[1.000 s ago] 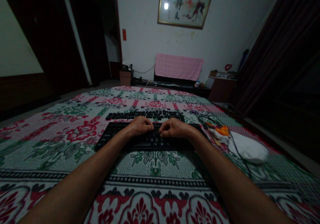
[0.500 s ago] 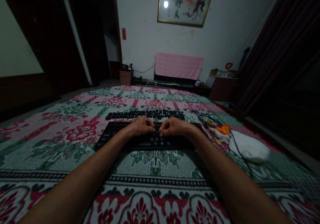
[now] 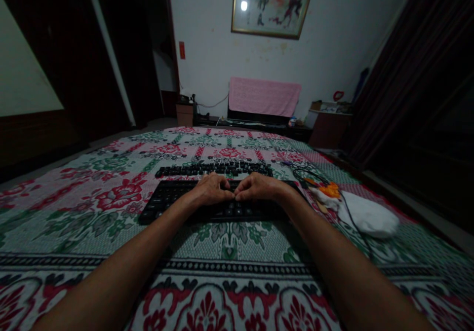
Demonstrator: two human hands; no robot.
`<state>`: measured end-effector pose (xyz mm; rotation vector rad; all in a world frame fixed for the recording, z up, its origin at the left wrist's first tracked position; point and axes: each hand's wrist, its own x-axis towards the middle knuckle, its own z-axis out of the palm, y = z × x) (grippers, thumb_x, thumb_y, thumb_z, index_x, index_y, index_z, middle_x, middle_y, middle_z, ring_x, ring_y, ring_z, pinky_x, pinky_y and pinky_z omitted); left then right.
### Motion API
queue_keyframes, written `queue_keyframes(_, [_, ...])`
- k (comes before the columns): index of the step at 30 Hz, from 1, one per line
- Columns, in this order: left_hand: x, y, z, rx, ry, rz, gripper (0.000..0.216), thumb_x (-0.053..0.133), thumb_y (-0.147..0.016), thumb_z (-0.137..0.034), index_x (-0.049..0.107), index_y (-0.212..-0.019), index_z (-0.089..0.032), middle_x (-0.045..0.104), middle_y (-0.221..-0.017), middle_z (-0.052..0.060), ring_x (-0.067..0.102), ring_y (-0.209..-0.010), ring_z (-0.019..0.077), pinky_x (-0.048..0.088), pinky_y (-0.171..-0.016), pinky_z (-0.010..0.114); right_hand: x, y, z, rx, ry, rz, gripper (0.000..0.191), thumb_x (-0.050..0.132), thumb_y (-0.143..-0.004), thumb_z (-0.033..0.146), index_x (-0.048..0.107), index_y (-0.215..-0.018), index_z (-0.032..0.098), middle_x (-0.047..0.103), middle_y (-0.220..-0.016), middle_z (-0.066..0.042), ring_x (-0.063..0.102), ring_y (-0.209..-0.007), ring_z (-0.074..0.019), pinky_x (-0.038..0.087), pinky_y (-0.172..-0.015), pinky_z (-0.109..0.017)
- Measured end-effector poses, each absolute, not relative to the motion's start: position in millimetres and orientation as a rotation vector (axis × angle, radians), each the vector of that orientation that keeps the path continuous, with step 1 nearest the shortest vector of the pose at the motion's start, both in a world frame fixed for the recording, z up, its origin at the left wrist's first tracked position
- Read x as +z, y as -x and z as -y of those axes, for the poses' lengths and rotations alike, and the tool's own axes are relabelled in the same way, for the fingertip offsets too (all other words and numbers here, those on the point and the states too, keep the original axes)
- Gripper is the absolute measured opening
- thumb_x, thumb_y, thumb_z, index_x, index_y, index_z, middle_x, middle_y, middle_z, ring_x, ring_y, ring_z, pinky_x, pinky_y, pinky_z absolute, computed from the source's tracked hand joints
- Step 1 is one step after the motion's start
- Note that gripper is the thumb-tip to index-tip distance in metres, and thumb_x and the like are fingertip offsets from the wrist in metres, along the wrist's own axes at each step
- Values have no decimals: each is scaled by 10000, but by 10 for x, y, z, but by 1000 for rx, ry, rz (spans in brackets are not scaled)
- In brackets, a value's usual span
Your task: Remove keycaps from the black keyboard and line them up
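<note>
A black keyboard (image 3: 174, 200) lies on a flowered bedspread (image 3: 111, 193) in front of me. Both my hands rest on its middle. My left hand (image 3: 211, 190) is curled with its fingertips pinched toward the centre. My right hand (image 3: 259, 188) is curled the same way, and its fingertips meet those of the left hand over the keys. Whatever sits between the fingertips is too small and dark to make out. A second black keyboard (image 3: 215, 168) lies just behind the first.
To the right on the bed lie a white cloth bundle (image 3: 368, 217), an orange object (image 3: 331, 190) and a dark cable (image 3: 307, 173). Past the bed stand a pink-covered unit (image 3: 264, 96), a low cabinet (image 3: 328, 124) and a framed picture (image 3: 272, 8).
My two hands have drawn closer together over the near keyboard, until their fingertips touch. The view has shifted very slightly.
</note>
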<state>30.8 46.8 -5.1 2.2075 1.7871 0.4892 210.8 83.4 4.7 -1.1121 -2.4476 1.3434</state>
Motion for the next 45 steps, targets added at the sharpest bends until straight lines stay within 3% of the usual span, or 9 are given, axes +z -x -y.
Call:
queue_keyframes(11, [-96, -239, -507, 508, -2135, -1650, 356, 562, -569, -459, 634, -808, -206, 545, -581, -30, 480, -552, 111, 304, -462, 201, 42, -2109, -839, 1364, 1119, 2419, 265, 643, -578, 268, 649, -809, 137, 551, -572, 36, 443, -493, -52, 366, -474, -178])
queue_keyframes(35, [-88, -232, -513, 510, -2171, -1626, 306, 536, -600, -405, 637, -802, -198, 562, -585, -31, 486, -561, 107, 331, -513, 206, 12, -2038, -825, 1338, 1226, 2350, 225, 634, -570, 259, 636, -751, 126, 554, -564, 29, 427, -465, -45, 343, -437, -165])
queue_keyframes(45, [-51, -281, -487, 481, -2187, -1728, 343, 578, -557, -468, 653, -784, -222, 586, -604, -27, 513, -612, 128, 346, -554, 218, -16, -2026, -842, 1292, 1235, 2372, 211, 634, -556, 250, 640, -730, 130, 553, -539, 36, 426, -452, -45, 331, -420, -160])
